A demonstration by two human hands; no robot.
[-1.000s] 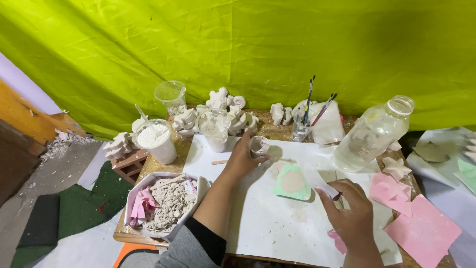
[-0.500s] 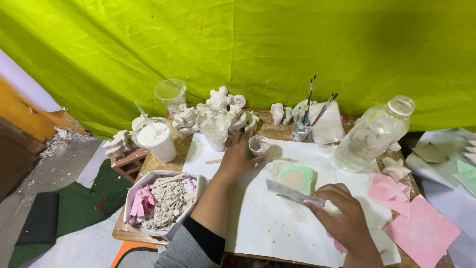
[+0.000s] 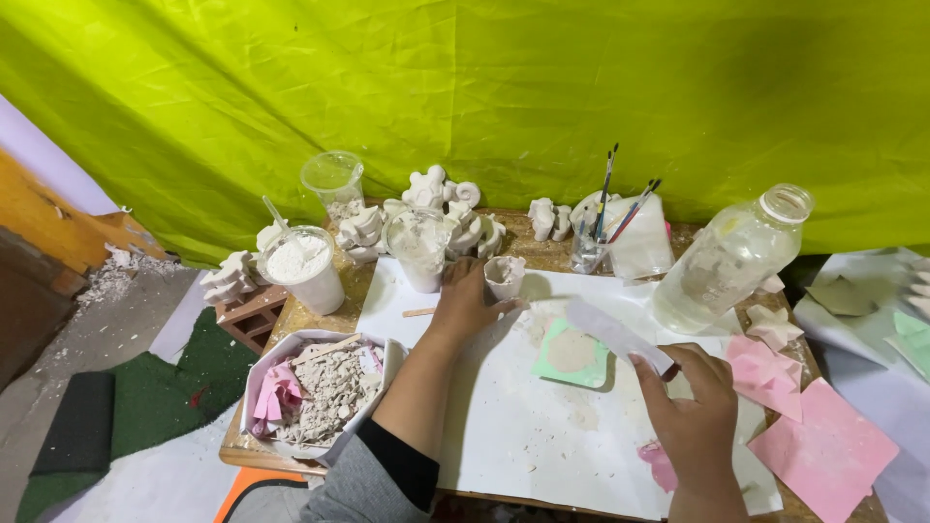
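Two hands at work over a plaster-dusted tabletop (image 3: pixel 542 254), head view.
Left hand (image 3: pixel 463 302) rests on the white sheet (image 3: pixel 513 426), its grip closed around the base of a small white cup (image 3: pixel 504 275) standing upright near the sheet's far edge. Right hand (image 3: pixel 696 402) has its grip clenched on a flat pale scraper (image 3: pixel 612 330), held tilted above a green square mould (image 3: pixel 572 353) lying on the sheet between the hands. Plastic bottle (image 3: pixel 731 257) stands just right of the scraper. Tub of plaster rubble (image 3: pixel 315 392) sits left of the forearm; pink squares (image 3: pixel 823 450) lie at right.
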